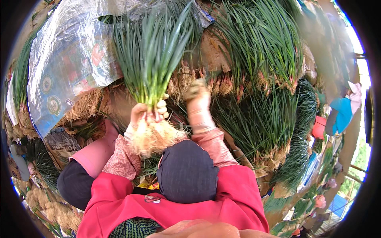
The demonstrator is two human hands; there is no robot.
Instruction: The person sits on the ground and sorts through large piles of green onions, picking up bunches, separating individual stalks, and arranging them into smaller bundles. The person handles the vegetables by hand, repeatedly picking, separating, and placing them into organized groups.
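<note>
My left hand [137, 112] is wrapped around the base of a bunch of green onions [150, 56]. The long green leaves fan out away from me, and the pale, stringy roots hang below my fist towards my body. To the right, my right hand [198, 92] is blurred, and whether anything is in its fingers does not show. Beyond it lies a row of green onions with reddish bulbs [223, 84]. A thick pile of green onions [256, 119] spreads to the right of my right forearm.
A shiny printed plastic sheet [74, 59] covers rooted bunches at the left. More green onions [262, 38] are heaped at the far right. My bent knee [74, 181] is at the left. A person in blue [340, 113] is by a red container [319, 127].
</note>
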